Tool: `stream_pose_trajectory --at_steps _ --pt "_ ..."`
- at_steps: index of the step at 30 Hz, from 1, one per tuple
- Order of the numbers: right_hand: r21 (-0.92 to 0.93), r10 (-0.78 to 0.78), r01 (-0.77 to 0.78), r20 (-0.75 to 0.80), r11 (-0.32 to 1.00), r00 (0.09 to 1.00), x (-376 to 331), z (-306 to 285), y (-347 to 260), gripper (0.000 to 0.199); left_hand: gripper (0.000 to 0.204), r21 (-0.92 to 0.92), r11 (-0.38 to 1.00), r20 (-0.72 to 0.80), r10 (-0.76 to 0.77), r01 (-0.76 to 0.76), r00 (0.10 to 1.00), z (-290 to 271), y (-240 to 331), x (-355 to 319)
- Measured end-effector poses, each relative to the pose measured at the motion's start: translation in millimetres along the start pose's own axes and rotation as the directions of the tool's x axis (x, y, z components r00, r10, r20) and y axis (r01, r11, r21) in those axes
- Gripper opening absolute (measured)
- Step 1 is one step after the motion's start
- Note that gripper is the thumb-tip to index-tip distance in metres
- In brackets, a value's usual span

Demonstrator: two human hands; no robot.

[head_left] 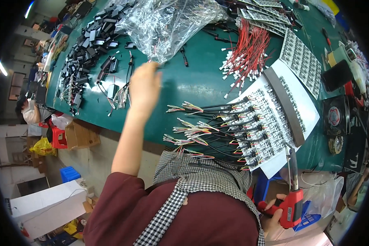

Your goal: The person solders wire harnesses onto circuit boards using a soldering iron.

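On the green table [192,82], the left hand [144,87] reaches to the edge of a clear plastic bag [164,22] of small parts; its fingers are blurred, so I cannot tell whether they grip. Near the lower edge, the right hand [276,211] is clamped around a red soldering gun [293,197], beside circuit boards [266,123] with black cables.

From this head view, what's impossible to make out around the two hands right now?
- Left hand: motion-blurred; fingertips merge with the clear plastic bag, so its grip is unclear.
- Right hand: mostly hidden behind the red soldering tool.
- Circuit boards: solder joints too small.
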State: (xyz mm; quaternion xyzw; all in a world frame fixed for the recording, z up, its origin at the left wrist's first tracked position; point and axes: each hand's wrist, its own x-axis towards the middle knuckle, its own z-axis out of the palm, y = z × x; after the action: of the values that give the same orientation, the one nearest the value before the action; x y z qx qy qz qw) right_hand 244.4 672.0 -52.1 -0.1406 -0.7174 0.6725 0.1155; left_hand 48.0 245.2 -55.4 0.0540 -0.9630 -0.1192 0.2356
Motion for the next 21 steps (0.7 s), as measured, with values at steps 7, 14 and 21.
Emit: stream_pose_trajectory --at_steps 7,14,21 --pt "-0.008 0.006 -0.005 0.052 1.000 0.999 -5.3 4.4 -1.0 0.061 0.010 0.040 0.998 0.106 -0.055 0.051 0.993 16.5 -61.1 15.9" --pt "0.041 0.077 -0.079 0.052 0.996 0.996 -12.1 7.4 -1.8 0.058 0.014 0.042 0.994 0.111 0.091 -0.096 0.990 13.8 -68.8 16.0" --pt "-0.035 0.046 -0.044 0.063 0.998 0.997 -13.8 9.5 -4.1 0.057 0.011 -0.148 0.984 0.113 -0.079 0.095 0.990 4.1 -93.4 21.3"
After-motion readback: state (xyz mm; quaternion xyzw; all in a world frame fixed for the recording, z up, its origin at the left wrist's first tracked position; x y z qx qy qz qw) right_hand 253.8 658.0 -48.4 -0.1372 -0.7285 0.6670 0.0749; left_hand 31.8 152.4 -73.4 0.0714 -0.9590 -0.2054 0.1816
